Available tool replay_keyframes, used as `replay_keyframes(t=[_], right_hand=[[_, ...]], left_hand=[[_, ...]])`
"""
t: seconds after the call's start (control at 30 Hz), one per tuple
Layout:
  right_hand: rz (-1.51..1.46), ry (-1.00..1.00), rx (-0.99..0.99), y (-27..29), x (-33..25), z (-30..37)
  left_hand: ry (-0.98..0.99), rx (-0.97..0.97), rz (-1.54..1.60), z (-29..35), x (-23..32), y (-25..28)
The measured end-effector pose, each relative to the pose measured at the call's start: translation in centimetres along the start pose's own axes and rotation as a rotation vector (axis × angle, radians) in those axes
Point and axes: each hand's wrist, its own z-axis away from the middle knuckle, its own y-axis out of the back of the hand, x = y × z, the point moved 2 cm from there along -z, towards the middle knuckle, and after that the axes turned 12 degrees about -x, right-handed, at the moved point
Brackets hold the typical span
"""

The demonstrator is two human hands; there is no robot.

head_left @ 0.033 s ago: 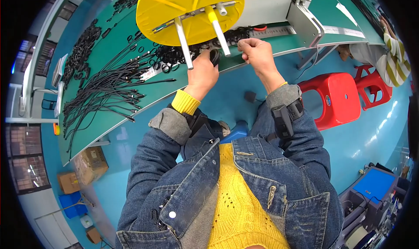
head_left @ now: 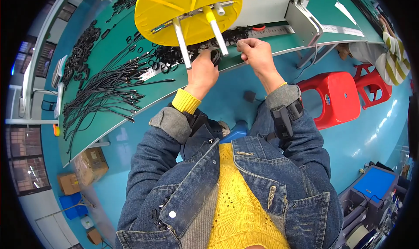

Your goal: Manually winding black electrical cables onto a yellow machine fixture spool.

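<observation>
Head view shows my left hand (head_left: 202, 73) closed around a small coil of black cable (head_left: 215, 57) at the near edge of the green bench (head_left: 109, 113), just under the yellow disc (head_left: 187, 8) and its two white pegs (head_left: 181, 37). My right hand (head_left: 257, 54) is pinched shut on the cable's loose end, as far as I can tell. I judge the coil wants steady tension and even loops, kept clear of the loose cables (head_left: 113, 87) lying to the left

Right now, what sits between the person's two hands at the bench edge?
In the head view, a white peg of the yellow winding disc stands between left hand and right hand, beside a coiled black cable.
</observation>
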Motion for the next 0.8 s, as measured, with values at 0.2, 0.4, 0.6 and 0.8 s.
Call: replay_keyframes(t=[0.2,0.4,0.6,0.8], right_hand=[[-0.034,-0.002,0.033,1.5,0.0,1.4],[-0.202,-0.064,-0.069,1.0,0.5,2.5],[-0.248,-0.148,-0.212,-2.0,0.4,5.0],[-0.195,-0.138,-0.537,-5.2,0.8,7.6]], left_hand=[[-0.036,-0.158,0.066,-0.9,0.9,1.1],[-0.123,-0.023,0.210,-0.1,-1.0,1.4],[0.033,-0.315,0.966,3.8,-1.5,2.5],[0.121,-0.534,1.459,7.3,-1.9,2.7]])
